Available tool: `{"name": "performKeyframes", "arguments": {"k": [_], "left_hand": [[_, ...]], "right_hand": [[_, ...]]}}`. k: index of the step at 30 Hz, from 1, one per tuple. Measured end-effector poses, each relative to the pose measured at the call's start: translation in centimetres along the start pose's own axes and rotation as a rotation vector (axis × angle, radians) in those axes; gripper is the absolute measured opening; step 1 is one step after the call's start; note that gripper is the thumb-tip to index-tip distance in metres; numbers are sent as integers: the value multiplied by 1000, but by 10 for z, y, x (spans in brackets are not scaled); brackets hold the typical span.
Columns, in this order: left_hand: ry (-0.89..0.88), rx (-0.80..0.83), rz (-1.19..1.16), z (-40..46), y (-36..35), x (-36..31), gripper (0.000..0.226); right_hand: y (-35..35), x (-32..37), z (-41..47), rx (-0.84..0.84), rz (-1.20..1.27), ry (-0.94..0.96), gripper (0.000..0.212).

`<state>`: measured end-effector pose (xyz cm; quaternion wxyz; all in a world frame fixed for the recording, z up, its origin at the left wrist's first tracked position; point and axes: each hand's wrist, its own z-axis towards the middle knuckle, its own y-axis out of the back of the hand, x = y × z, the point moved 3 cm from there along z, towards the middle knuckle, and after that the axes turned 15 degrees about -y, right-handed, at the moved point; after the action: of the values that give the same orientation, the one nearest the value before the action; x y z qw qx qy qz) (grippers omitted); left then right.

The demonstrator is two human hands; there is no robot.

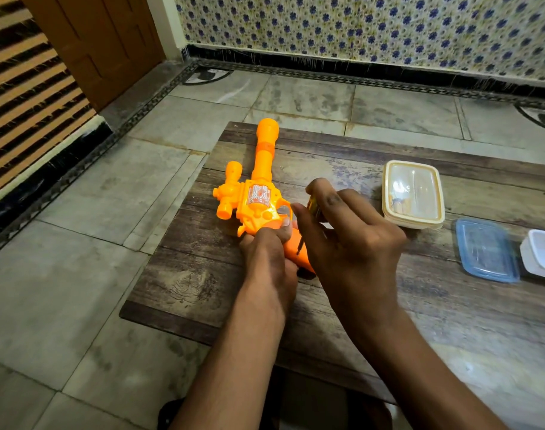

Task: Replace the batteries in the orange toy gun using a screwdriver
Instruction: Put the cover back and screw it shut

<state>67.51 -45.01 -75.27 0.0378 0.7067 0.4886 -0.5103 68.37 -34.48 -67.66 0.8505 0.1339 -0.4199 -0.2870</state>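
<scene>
A tiled floor takes up most of the view, with a patterned wall along the far side and a brown door at the upper left. On the floor stands a low wooden worktop with a worn, streaked surface.

The orange toy gun lies flat on the left part of the worktop, its long barrel pointing away from the person and its grip toward them. A small scope-like part sits on its left side, and a silvery sticker marks the body.

The left hand is wrapped around the gun's grip from the left, fingers curled over it and the thumb lying on top near the trigger guard. The right hand comes in from the right, its fingers pinched around the yellow handle of a screwdriver. The dark shaft slants down to the left, and its tip meets the orange grip just beside the left thumb.

To the right of the hands, near but apart, a cream rectangular box with a clear lid stands on the worktop. Further right lies a flat blue lid, and just beside it, at the frame's edge, a white container, only partly in view.
</scene>
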Motion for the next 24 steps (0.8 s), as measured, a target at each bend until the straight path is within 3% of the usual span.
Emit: {"name": "performKeyframes", "arguments": {"k": [5, 9, 13, 18, 21, 24], "left_hand": [[10, 18, -15, 3, 0, 2, 62], [-9, 31, -26, 3, -1, 0, 43], [-52, 89, -13, 3, -3, -2, 37], [-63, 88, 64, 0, 3, -7, 38], [-117, 87, 149, -4, 10, -11, 44], [-196, 102, 253, -8, 14, -14, 26]], "right_hand": [[-1, -3, 2, 7, 17, -13, 18], [3, -11, 6, -3, 121, -77, 17], [12, -17, 3, -38, 225, -124, 21], [15, -26, 5, -132, 148, 0, 21], [9, -36, 3, -83, 97, 89, 15], [0, -53, 0, -7, 34, 182, 14]]}}
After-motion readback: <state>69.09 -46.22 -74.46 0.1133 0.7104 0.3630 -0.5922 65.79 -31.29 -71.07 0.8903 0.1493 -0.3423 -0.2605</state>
